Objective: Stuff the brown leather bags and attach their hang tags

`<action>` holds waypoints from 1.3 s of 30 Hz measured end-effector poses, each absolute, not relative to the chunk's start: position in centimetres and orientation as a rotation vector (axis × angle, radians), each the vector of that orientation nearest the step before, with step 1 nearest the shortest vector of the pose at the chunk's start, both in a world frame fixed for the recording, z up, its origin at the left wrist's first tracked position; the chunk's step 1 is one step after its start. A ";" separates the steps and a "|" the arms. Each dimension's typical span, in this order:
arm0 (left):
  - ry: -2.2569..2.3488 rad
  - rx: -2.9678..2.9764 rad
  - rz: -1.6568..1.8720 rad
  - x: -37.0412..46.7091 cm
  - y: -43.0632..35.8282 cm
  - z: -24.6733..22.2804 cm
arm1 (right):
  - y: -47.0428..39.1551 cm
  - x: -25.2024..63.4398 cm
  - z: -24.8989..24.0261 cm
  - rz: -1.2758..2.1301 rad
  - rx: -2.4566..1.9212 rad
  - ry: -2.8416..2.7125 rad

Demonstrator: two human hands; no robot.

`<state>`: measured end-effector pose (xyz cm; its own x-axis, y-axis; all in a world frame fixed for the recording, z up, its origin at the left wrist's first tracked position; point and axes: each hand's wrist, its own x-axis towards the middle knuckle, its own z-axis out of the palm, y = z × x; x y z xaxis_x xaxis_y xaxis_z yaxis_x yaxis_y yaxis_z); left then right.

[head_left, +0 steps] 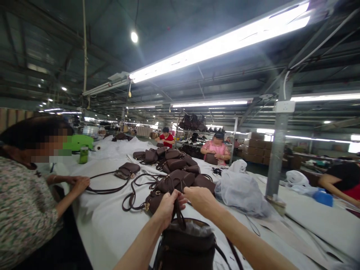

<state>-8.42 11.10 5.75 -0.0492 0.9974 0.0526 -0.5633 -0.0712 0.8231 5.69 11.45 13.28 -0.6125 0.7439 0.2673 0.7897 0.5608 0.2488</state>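
Directly before me stands a dark brown handbag (pixel 187 247), its top gaping and clear plastic showing inside. Above its opening, my left hand (pixel 170 204) is closed around a dark brown strap (pixel 177 214) that hangs in a loop. My right hand (pixel 198 197) is closed close beside it, fingertips pinched near the same strap; what exactly lies between them is hidden. Just past my hands, a pile of brown handbags (pixel 176 165) with loose straps lies on the white-covered table (pixel 109 221).
At left, a co-worker (pixel 25 187) holds the strap of another brown bag (pixel 127 170). A green bottle (pixel 83 155) stands behind. Crumpled clear plastic (pixel 242 189) and a metal post (pixel 277 150) are on the right. Two more people work across the table.
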 end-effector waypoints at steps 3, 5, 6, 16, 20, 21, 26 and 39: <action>0.667 0.779 1.519 -7.4 11.4 5.4 | 10.9 4.4 12.0 -0.457 -1.209 -2.745; 0.642 0.759 1.508 -7.2 11.3 5.2 | 11.2 4.0 11.7 -0.419 -1.218 -2.741; 0.645 0.733 1.495 -7.2 11.2 5.1 | 11.4 3.9 11.5 -0.404 -1.228 -2.737; 0.619 0.481 1.687 -12.9 12.0 6.9 | 13.3 9.9 10.9 0.302 -1.057 -2.594; 0.691 0.584 1.594 -14.2 11.9 6.9 | 14.0 13.3 12.1 0.182 -1.091 -2.589; 0.706 0.621 1.543 -13.6 11.8 6.8 | 14.0 13.2 12.5 0.079 -1.082 -2.601; 0.724 1.049 1.168 -9.5 11.0 7.2 | 13.4 9.7 14.2 -0.295 -1.093 -2.616; 0.955 1.353 0.951 -10.0 9.2 8.0 | 12.1 6.7 15.4 -0.548 -1.027 -2.661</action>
<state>-9.99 9.25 7.99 0.3363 0.9418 -0.0014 0.0024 0.0006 1.0000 6.66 12.13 15.36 -0.7257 0.5944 0.3464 0.6829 0.6835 0.2579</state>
